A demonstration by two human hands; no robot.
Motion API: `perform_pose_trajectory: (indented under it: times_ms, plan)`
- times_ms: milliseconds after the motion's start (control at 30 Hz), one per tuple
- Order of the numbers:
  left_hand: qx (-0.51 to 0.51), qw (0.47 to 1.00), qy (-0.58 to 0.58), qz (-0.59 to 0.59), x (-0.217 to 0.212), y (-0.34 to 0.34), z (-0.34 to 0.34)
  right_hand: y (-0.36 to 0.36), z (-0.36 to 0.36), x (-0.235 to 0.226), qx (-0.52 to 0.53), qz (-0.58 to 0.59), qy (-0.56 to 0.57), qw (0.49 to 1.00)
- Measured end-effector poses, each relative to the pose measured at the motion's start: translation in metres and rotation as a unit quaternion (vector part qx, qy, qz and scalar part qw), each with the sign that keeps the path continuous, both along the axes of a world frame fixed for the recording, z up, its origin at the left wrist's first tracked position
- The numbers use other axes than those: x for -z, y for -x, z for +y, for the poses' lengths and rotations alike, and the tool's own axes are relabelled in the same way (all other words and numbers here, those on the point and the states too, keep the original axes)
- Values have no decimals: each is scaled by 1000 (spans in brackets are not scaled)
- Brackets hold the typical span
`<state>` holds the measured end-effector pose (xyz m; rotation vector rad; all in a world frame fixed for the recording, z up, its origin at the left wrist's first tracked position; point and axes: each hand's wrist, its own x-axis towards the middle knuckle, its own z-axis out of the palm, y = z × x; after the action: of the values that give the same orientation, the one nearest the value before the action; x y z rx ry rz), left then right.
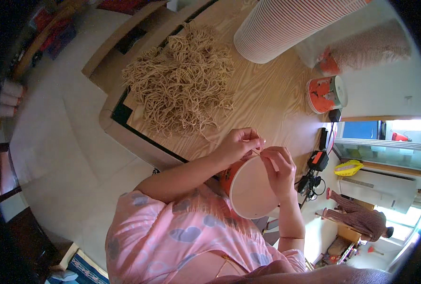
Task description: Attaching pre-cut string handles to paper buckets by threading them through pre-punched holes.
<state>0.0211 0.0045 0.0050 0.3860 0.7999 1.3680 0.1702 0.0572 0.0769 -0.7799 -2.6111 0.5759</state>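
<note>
A paper bucket (253, 189) with an orange printed outside and a white round face rests against my lap, by the table's edge. At its upper rim my left hand (242, 144) and my right hand (279, 170) meet, thumbs and fingers pinched. A thin piece of string (256, 152) shows between the fingertips; how it passes the rim is hidden. The right hand also lies over the bucket's right edge. Just beyond my left hand, a large loose pile of tan string (182, 80) covers part of the wooden table (262, 102).
A tall stack of white buckets (291, 31) leans at the far side. Beyond it are a single orange bucket (325, 94) and bagged stacked buckets (366, 49). Black adapters (318, 161) and cables line the table's right edge. Another person (362, 218) stands farther off to the right.
</note>
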Motion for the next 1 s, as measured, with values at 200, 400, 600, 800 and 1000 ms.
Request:
perform_pose_trajectory:
  times_ms: [200,400,600,800,1000]
  plan:
    - [12,997,-51,65,10,0,0,-3,2,0,78,27,116,990]
    - [45,991,-54,116,7,0,5,9,6,-7,100,34,126,986]
    - [49,990,-45,126,20,-10,15,6,20,10,73,8,82,994]
    - [42,997,-22,64,38,-13,15,11,20,8,114,-13,131,985]
    - [43,997,-5,70,28,-7,12,10,19,12,106,-42,144,983]
